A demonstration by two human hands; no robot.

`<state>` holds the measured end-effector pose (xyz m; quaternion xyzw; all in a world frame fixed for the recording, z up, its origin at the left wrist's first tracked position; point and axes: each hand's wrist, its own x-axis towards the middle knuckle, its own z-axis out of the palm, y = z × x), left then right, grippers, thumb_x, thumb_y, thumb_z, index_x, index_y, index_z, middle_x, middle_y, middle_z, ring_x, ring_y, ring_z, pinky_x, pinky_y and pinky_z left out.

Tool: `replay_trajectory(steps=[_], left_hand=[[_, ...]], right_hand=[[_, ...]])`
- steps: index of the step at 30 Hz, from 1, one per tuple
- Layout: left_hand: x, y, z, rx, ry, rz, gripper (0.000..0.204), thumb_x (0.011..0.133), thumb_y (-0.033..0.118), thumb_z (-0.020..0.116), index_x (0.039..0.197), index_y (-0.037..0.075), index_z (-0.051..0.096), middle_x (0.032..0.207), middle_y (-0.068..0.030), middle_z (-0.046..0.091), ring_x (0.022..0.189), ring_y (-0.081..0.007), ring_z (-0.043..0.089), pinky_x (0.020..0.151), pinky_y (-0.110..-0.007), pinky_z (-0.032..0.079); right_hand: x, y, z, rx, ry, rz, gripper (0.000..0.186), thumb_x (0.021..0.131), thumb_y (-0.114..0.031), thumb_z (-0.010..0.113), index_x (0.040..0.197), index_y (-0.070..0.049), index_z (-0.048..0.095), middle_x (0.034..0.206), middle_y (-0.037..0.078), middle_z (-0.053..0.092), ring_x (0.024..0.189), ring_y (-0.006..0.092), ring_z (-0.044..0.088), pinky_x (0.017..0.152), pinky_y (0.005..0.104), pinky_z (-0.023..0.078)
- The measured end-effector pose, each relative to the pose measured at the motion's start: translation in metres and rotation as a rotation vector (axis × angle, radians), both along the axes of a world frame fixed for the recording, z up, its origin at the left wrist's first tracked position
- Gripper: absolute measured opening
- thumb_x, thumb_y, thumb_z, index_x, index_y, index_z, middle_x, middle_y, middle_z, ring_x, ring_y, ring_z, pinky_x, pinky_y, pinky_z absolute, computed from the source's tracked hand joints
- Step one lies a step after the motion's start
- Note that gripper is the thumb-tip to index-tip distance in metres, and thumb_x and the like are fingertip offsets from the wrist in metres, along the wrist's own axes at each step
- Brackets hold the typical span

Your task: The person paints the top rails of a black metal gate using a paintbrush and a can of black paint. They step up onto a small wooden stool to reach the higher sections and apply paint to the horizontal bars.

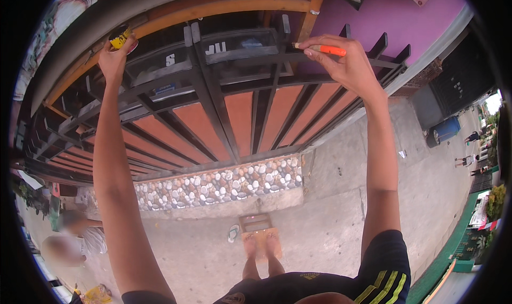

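High at the upper left, my left hand (113,58) is closed round a small yellow-and-black tin (120,36) with a dark open top. My right hand (341,61), raised at the upper right, grips a paintbrush (332,50) by its orange handle. The brush tip points left, close to an upright bar of the dark metal gate (221,112); whether it touches the bar I cannot tell. Terracotta-coloured panels (238,120) sit between the gate's lower bars. Grey patches show on some bar ends near the top.
My bare feet stand on a small wooden stool (261,245), with a slipper (233,233) beside it. A pebble-faced ledge (224,187) runs under the gate. Two people (80,240) are at the lower left. A blue barrel (445,130) and distant people are at right.
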<state>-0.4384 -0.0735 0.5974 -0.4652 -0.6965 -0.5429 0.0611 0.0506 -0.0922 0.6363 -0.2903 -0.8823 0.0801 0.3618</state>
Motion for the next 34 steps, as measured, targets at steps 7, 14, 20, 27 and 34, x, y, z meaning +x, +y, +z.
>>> replay_trajectory(steps=[7, 14, 20, 27, 34], left_hand=[[0.005, -0.006, 0.006, -0.008, 0.006, 0.019, 0.063, 0.067, 0.049, 0.08, 0.105, 0.001, 0.068, 0.095, -0.0093, 0.07, 0.088, -0.0165, 0.066, 0.084, -0.028, 0.046], [0.001, -0.003, 0.003, 0.006, 0.008, 0.015, 0.063, 0.066, 0.049, 0.079, 0.105, 0.001, 0.068, 0.095, -0.0091, 0.07, 0.088, -0.0169, 0.066, 0.085, -0.028, 0.046], [-0.009, 0.0, 0.0, 0.017, -0.006, 0.022, 0.064, 0.065, 0.05, 0.079, 0.106, 0.002, 0.068, 0.096, -0.0095, 0.07, 0.089, -0.0175, 0.066, 0.084, -0.029, 0.046], [-0.016, 0.007, -0.004, 0.041, 0.007, -0.005, 0.067, 0.064, 0.052, 0.079, 0.106, 0.001, 0.068, 0.096, -0.0099, 0.07, 0.09, -0.0181, 0.066, 0.085, -0.03, 0.046], [-0.008, 0.002, -0.002, 0.006, 0.023, 0.057, 0.065, 0.065, 0.052, 0.078, 0.106, 0.003, 0.068, 0.097, -0.0096, 0.07, 0.09, -0.0195, 0.066, 0.087, -0.03, 0.046]], right_hand=[[-0.003, 0.015, 0.0, 0.152, 0.067, 0.008, 0.021, 0.082, -0.003, 0.066, 0.103, -0.002, 0.068, 0.088, 0.015, 0.067, 0.068, 0.0277, 0.061, 0.063, 0.0317, 0.049], [-0.013, 0.008, -0.003, 0.333, 0.008, -0.07, 0.023, 0.081, -0.005, 0.068, 0.104, -0.004, 0.067, 0.085, 0.012, 0.063, 0.071, 0.0306, 0.06, 0.064, 0.0345, 0.05], [-0.008, -0.011, 0.007, 0.121, -0.023, -0.036, 0.021, 0.082, -0.007, 0.067, 0.102, -0.003, 0.067, 0.092, 0.014, 0.067, 0.078, 0.0341, 0.063, 0.068, 0.0361, 0.051], [-0.009, 0.007, 0.008, 0.155, -0.111, -0.053, 0.018, 0.084, -0.01, 0.066, 0.101, -0.003, 0.068, 0.094, 0.015, 0.067, 0.077, 0.0332, 0.062, 0.07, 0.0364, 0.05], [-0.014, 0.014, 0.019, 0.194, -0.034, -0.097, 0.019, 0.085, -0.011, 0.066, 0.102, -0.003, 0.067, 0.095, 0.014, 0.067, 0.078, 0.03, 0.065, 0.068, 0.0337, 0.05]])
